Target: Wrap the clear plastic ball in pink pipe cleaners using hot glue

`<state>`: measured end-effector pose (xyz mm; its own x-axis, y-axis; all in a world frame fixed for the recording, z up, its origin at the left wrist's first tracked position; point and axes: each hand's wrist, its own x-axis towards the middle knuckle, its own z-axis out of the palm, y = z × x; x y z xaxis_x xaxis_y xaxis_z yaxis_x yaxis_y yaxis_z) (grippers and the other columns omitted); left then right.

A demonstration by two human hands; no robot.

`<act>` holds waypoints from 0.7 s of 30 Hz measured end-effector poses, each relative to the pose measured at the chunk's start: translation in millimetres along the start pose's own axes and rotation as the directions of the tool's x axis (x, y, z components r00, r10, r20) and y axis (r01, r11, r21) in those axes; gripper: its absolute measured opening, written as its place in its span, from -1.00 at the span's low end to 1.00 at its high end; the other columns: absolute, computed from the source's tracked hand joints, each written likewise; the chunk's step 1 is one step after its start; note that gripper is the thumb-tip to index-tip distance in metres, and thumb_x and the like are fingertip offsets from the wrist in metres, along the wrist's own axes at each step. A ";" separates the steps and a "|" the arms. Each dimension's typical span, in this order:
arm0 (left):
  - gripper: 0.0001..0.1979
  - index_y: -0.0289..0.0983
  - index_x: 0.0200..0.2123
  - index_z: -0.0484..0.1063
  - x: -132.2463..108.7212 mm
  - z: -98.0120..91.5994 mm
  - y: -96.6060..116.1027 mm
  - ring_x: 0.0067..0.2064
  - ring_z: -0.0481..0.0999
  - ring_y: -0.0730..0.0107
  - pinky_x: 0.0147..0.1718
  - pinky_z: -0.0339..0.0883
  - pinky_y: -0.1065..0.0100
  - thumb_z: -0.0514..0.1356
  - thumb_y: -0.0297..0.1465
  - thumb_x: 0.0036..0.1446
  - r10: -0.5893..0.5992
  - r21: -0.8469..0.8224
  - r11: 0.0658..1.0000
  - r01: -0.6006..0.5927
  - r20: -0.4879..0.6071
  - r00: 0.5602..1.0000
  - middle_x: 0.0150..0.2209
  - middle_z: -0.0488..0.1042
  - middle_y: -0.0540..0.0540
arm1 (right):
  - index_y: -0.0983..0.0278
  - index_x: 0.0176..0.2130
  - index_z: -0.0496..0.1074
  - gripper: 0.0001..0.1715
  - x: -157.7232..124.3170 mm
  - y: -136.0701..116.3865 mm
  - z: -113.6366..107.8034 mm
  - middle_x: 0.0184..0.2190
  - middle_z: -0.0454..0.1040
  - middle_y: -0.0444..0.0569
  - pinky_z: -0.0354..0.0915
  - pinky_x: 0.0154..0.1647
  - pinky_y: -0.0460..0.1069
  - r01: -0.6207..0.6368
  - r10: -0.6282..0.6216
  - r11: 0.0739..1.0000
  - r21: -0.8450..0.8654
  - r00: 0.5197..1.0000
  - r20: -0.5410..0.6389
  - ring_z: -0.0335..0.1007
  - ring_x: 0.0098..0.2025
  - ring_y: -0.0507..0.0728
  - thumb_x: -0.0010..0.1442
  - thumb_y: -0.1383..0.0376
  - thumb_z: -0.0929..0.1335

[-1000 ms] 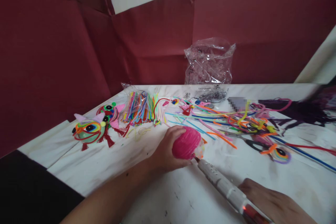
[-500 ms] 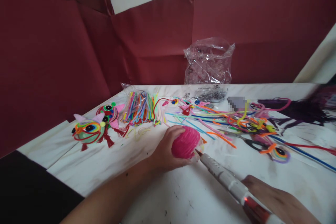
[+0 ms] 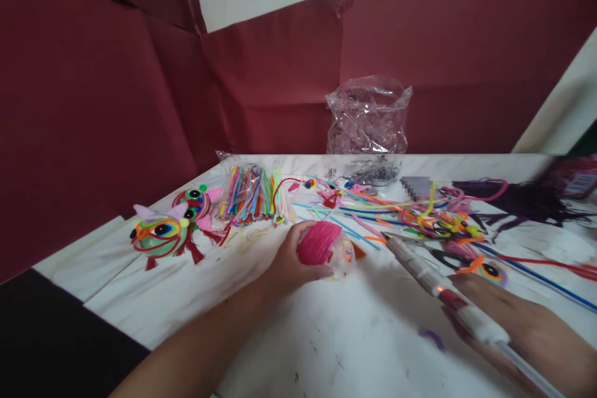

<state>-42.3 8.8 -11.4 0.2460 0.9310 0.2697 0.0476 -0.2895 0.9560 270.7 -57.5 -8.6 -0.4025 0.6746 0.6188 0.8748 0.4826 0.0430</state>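
My left hand (image 3: 290, 256) is wrapped round a ball (image 3: 321, 242) whose near side is covered in pink pipe cleaner; its right part looks clear, with small coloured bits showing. A white glue gun (image 3: 422, 270) with a lit orange-red light is gripped in my right hand (image 3: 517, 317). The gun's tip points up and left, apart from the ball, close to the loose pipe cleaners (image 3: 359, 224). A glue stick (image 3: 527, 367) trails from its rear. Beneath the gun lies a short purple piece (image 3: 432, 339).
Two decorated ball figures (image 3: 161, 236) with red tassels stand at left, beside a bag of pipe cleaners (image 3: 252, 193). Scissors (image 3: 445, 258) and a rainbow eye piece (image 3: 492, 272) lie at right. Behind are a clear plastic bag (image 3: 368, 115) and purple tassels (image 3: 508, 199).
The glue gun has moved from the ball's edge to the right, away from it. My left hand has turned the ball slightly, showing more of its clear side. The purple piece has come into view.
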 end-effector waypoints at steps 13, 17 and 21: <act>-0.18 -0.22 0.05 0.24 -8.9 4.0 18.1 0.01 0.43 0.01 -0.08 0.35 0.09 0.48 -0.33 -0.34 -0.049 -0.062 0.997 0.052 0.050 0.998 0.07 0.36 -0.23 | 0.23 -0.15 0.56 -0.65 -10.2 49.3 4.8 -0.15 0.60 0.11 0.49 -0.15 0.05 0.261 -0.254 0.965 0.004 0.934 0.253 0.53 -0.10 0.28 0.01 0.31 0.37; -0.18 -0.20 0.07 0.22 -11.6 7.3 13.5 0.11 0.34 -0.03 0.06 0.24 0.00 0.47 -0.33 -0.30 0.084 0.080 0.993 -0.086 0.024 0.996 0.10 0.31 -0.23 | 0.12 -0.12 0.50 -0.72 12.6 19.9 -11.0 -0.12 0.57 0.05 0.47 -0.14 0.08 0.000 -0.031 0.973 0.232 0.991 0.129 0.52 -0.12 0.25 0.14 0.20 0.33; -0.19 -0.17 0.08 0.20 -15.5 14.3 12.7 0.17 0.26 -0.03 0.15 0.14 -0.04 0.46 -0.34 -0.27 0.315 0.268 0.912 -0.310 0.025 0.949 0.11 0.25 -0.21 | 0.20 0.11 0.27 -0.46 38.1 -40.0 -1.2 0.01 0.44 0.15 0.49 -0.31 0.04 -0.393 0.231 0.725 0.565 0.912 0.338 0.51 -0.32 0.14 0.19 0.08 0.29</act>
<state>-31.7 -12.4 -5.0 0.2724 0.7867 0.5540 0.2266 -0.6120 0.7577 220.7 -51.8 14.1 -0.2563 0.9158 0.3093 0.6401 0.4006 -0.6556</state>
